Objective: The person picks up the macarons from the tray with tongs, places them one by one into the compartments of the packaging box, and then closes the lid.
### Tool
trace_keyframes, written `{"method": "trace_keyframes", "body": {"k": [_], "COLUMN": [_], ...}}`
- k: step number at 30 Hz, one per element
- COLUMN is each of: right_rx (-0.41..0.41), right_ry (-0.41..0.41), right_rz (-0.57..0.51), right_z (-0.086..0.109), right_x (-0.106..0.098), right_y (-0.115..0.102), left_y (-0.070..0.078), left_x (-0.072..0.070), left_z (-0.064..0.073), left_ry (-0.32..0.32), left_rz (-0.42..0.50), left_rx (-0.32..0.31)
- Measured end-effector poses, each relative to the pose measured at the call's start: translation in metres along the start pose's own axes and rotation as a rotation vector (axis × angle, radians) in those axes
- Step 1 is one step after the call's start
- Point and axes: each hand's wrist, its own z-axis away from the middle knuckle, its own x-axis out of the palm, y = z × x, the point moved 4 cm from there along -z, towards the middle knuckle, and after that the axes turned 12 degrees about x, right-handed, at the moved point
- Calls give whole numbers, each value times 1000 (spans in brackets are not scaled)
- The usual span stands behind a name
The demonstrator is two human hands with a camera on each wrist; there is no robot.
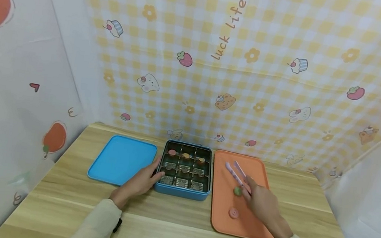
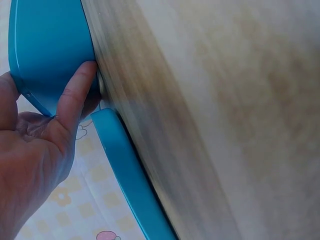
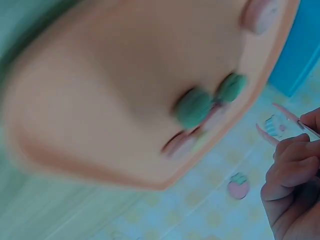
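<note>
Pink-lilac tongs (image 1: 235,173), tips apart; right fingers (image 3: 296,150) grip them, left fingers (image 2: 75,95), loose, straight, touch the blue box (image 1: 181,192)

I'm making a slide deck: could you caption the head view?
Left hand touching the tin, right hand holding tongs over the tray of macarons.

The head view is bright; the dimmer right-wrist view blurs the tray (image 3: 75,100).
</note>
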Motion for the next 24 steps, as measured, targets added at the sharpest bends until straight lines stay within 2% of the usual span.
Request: {"method": "trace_keyframes", "body": {"k": [4, 10, 15, 24], "right_rx": [34, 33, 97, 122], "right_ry": [-24, -1, -61, -82], "right_rz": [26, 59, 58, 57], "right_z": [5, 13, 17, 22], "right_x": [-3, -5, -2, -1], "right_y": [18, 41, 58, 75], "left_y": [0, 0, -2, -2], "left_x": [-1, 0, 1, 0], "left_z": [0, -1, -1, -1], "left_ry": [6, -10, -19, -17], "left_rz": [-9, -15, -19, -21], "left_rx": [-1, -19, -38, -42]}}
